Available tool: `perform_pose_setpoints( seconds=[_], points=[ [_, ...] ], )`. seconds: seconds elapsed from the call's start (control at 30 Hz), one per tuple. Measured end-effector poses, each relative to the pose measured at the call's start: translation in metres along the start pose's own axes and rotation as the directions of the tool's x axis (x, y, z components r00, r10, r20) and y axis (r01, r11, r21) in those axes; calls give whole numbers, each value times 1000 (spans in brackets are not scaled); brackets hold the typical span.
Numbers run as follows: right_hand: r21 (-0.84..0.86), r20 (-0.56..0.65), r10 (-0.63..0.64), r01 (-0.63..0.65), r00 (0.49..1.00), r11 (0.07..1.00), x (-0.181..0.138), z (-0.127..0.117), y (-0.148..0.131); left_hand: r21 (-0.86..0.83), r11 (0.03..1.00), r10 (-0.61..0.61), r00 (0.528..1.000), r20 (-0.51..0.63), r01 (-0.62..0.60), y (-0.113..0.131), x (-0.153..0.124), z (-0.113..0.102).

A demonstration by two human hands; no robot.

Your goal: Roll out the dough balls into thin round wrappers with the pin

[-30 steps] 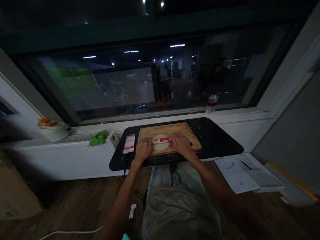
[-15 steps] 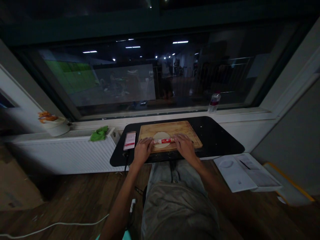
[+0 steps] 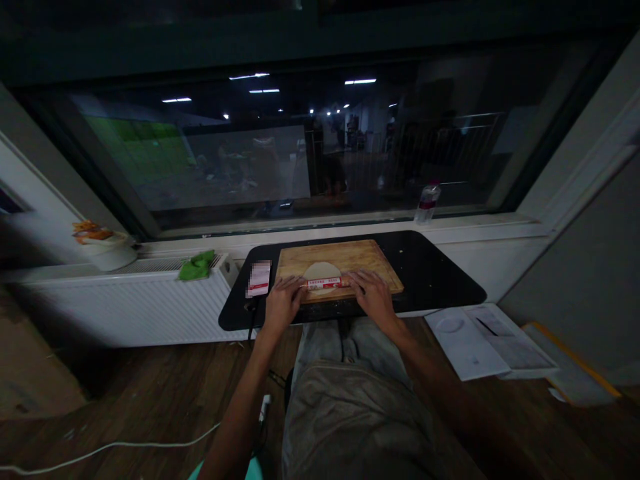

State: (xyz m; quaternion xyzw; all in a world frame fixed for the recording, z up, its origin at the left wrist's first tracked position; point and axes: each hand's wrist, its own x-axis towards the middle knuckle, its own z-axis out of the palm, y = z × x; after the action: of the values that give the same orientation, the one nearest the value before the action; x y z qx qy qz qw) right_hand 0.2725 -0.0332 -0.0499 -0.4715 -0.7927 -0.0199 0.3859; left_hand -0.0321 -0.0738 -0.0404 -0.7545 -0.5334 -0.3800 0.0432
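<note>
The left grip [image 3: 284, 300] and right grip [image 3: 373, 295] curl around opposite ends of the rolling pin [image 3: 324, 283], probably light, stiff, best held there. Beneath it, the dough round [image 3: 322, 269], likely soft and tearable, lies on the wooden cutting board [image 3: 357, 251] atop the worktop [image 3: 440, 280].

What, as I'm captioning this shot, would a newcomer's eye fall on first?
Probably the rolling pin with its red-and-white label, lying across round dough on a wooden board, the left hand and right hand on its ends. Next, perhaps, the bright green cloth on the white radiator at left, then the clear bottle on the windowsill, beyond the black table.
</note>
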Motion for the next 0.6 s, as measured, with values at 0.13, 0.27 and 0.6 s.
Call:
perform_pose_setpoints(
  seconds=[0.13, 0.27, 0.6],
  points=[
    [13, -2, 9, -9, 1000, 1000, -3, -2, -2, 8, 1000, -5, 1000, -13, 6, 1, -1, -1],
    [18, -19, 25, -25, 999, 1000, -5, -3, -3, 17, 1000, 10, 999, -36, -10, 2, -3, -1],
    [48, -44, 14, -12, 999, 999, -11, -7, -2, -5, 1000, -20, 998, -52, 20, 6, -8, -4]
  ],
)
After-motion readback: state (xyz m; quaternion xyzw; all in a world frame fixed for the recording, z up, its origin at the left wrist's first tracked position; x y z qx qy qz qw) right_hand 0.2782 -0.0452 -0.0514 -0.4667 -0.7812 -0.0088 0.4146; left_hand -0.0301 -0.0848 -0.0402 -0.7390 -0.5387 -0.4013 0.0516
